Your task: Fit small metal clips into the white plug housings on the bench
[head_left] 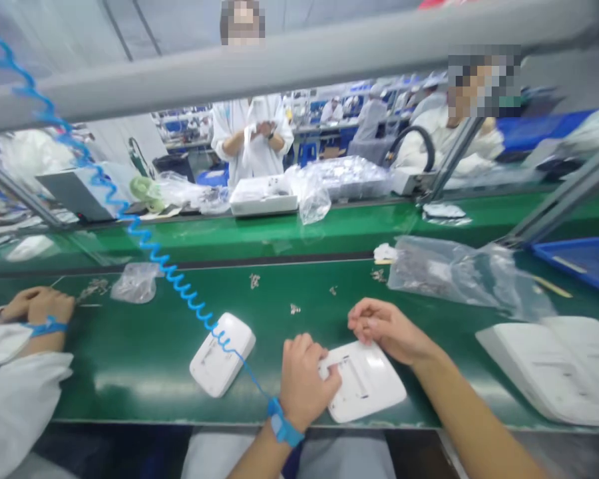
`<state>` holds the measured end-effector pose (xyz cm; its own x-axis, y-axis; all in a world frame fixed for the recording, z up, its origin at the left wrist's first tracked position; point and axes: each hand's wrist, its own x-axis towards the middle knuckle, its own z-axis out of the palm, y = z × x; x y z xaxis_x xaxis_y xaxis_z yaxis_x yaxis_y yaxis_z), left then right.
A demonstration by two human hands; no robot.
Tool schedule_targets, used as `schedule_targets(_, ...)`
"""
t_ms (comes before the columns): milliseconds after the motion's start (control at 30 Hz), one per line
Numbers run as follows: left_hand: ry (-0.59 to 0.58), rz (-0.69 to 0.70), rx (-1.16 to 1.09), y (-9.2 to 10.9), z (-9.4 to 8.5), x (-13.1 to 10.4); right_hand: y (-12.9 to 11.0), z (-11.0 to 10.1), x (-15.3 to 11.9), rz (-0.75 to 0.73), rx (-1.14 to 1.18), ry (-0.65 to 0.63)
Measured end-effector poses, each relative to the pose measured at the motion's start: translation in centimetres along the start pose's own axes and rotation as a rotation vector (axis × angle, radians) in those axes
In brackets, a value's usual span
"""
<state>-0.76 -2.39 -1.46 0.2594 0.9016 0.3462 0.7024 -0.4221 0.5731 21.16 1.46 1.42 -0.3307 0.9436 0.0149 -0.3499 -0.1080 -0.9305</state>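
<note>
A white plastic housing [374, 386] with a slot and small openings lies at the front edge of the green bench. My left hand [304, 379], with a blue wrist strap [284, 424], grips its left side, thumb resting on top. At the far edge of the housing, my right hand [384, 327] has its fingers curled and pressed together; whatever may be in them is hidden. To the left lies a second white housing [222, 356]. Beyond my hands are small piles of metal screws [294, 309].
A coiled blue cord [180, 286] hangs across the left side to my strap. Several white housings [554, 372] stand at right, below a clear plastic bag [429, 269] and a blue tray [579, 259]. At left, a co-worker's hands [47, 309] rest on the bench [144, 392].
</note>
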Motion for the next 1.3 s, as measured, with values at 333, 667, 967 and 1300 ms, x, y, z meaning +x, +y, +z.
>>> schedule_targets(333,0.009,-0.024,-0.032,-0.5,0.8,-0.3,0.9,-0.7,0.4,-0.027,-0.053,-0.104)
schedule_targets(667,-0.034,-0.077,-0.049,-0.5,0.6,-0.2,0.6,-0.2,0.2,-0.004,-0.060,-0.107)
schedule_targets(967,-0.034,-0.082,-0.038,-0.5,0.5,-0.2,0.4,0.0,0.1,-0.003,-0.038,-0.113)
schedule_targets(1300,-0.023,-0.025,0.065,-0.9,-0.2,0.3,0.3,0.4,1.1,-0.103,-0.123,-0.085)
